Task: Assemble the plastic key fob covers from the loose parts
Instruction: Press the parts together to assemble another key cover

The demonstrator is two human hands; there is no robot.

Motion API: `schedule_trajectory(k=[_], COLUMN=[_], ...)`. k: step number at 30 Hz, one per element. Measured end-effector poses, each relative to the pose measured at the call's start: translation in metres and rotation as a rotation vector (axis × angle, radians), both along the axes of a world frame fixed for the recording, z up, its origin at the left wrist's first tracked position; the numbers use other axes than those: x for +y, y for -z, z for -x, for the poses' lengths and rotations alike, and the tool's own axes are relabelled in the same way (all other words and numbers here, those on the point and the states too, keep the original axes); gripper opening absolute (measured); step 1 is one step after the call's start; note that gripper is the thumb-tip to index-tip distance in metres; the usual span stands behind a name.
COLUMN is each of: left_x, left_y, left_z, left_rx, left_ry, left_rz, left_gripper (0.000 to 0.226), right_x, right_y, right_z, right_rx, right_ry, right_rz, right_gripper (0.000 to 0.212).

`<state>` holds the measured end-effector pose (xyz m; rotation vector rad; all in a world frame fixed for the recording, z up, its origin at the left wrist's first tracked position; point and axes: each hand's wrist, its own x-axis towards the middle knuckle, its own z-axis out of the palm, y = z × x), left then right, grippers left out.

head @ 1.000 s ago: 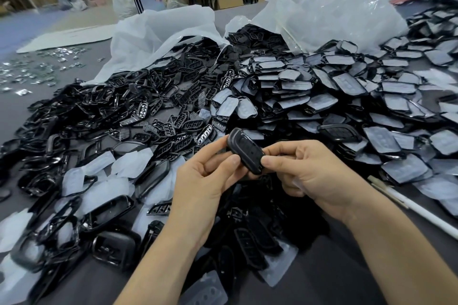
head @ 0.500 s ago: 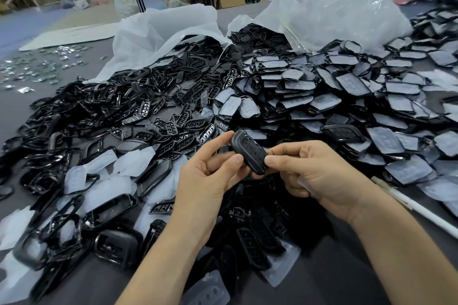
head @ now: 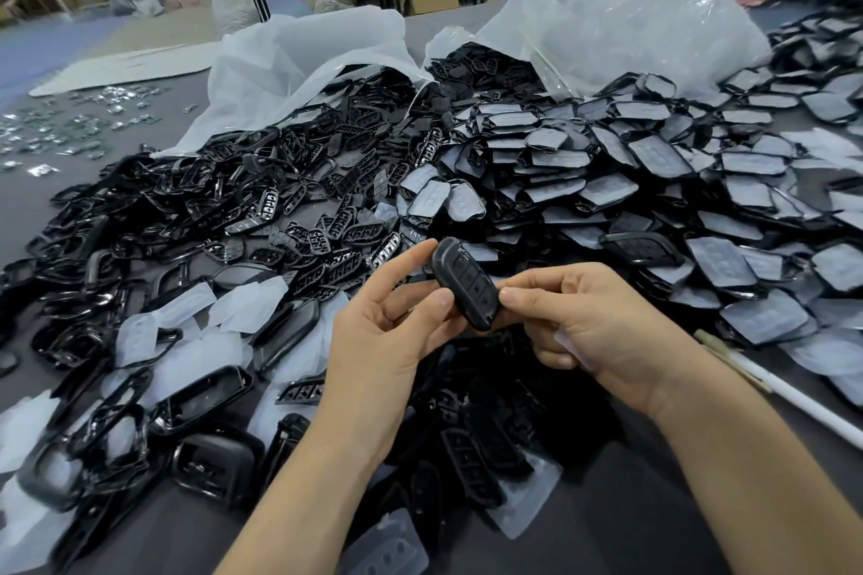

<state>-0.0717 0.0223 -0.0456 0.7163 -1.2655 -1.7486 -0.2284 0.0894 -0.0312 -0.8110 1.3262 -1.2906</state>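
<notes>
You hold one key fob cover point(head: 467, 289) between both hands, above the heap of loose parts point(head: 233, 210). Your left hand point(head: 383, 341) pinches its side, your right hand point(head: 593, 332) its lower end. It looks snapped together, I think; most of the heap waits for assembly.

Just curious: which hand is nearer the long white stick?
Right. The right hand sits left of the long white stick; the left hand is farther left, beyond the black plastic key fob.
</notes>
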Motion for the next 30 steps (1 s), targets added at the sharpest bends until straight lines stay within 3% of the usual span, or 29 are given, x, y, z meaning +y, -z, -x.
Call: schedule_trajectory(k=[7, 25, 30], left_x=[-0.001, 0.001, 0.001], left_y=[0.002, 0.004, 0.003], left_z=[0.002, 0.003, 0.003], left_rx=[0.013, -0.030, -0.028], left_ry=[-0.048, -0.090, -0.090], left_rz=[-0.015, 0.075, 0.083], left_gripper=[0.038, 0.044, 0.048], right_x=[0.002, 0.001, 0.002], right_y=[-0.001, 0.002, -0.001], right_z=[-0.005, -0.010, -0.013], right_rx=[0.094, 0.353, 0.301], right_ry=[0.014, 0.175, 0.135], right_rz=[0.001, 0.068, 0.072], right_gripper=[0.016, 0.012, 0.019])
